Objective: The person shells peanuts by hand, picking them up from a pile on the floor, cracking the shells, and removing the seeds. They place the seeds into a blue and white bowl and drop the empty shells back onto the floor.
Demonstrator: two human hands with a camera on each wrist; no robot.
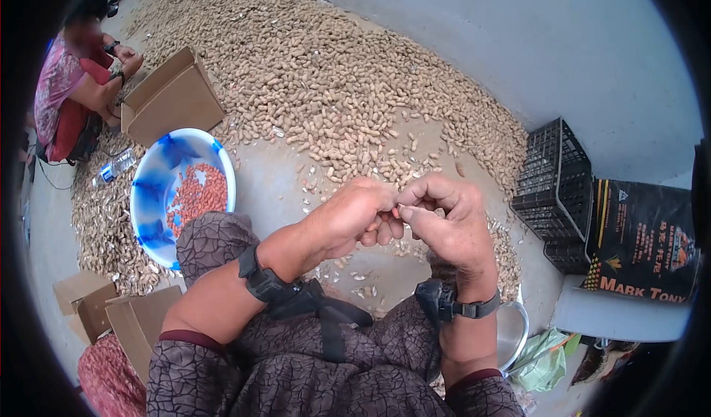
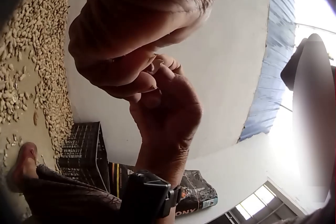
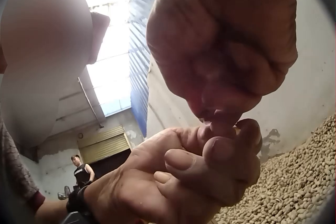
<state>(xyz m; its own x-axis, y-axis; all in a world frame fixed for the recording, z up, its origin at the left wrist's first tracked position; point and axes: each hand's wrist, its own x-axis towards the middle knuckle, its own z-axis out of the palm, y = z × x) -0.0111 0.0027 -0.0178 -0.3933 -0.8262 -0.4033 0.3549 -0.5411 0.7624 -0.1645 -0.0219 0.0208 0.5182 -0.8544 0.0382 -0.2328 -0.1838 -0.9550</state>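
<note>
In the head view, my left hand (image 1: 348, 217) and right hand (image 1: 453, 224) meet fingertip to fingertip above my lap. Both pinch a small peanut (image 1: 397, 212), a bit of red showing at the fingertips. Reddish kernels (image 1: 370, 227) show among the curled lower fingers of the left hand. A pale piece (image 1: 441, 212) lies against the right hand's fingers. The left wrist view has my left hand (image 2: 136, 29) above the right hand (image 2: 170, 106), the peanut mostly hidden. In the right wrist view, my right hand (image 3: 226, 40) covers most of it, above the left hand (image 3: 184, 176).
A big pile of unshelled peanuts (image 1: 318, 76) spreads ahead. At left are a blue-and-white basin (image 1: 152, 202) with red kernels (image 1: 198, 195), a cardboard box (image 1: 174, 102), a bottle (image 1: 117, 165) and a crouching person (image 1: 67, 84). Black crates (image 1: 552, 187) and a printed sack (image 1: 644, 239) stand right.
</note>
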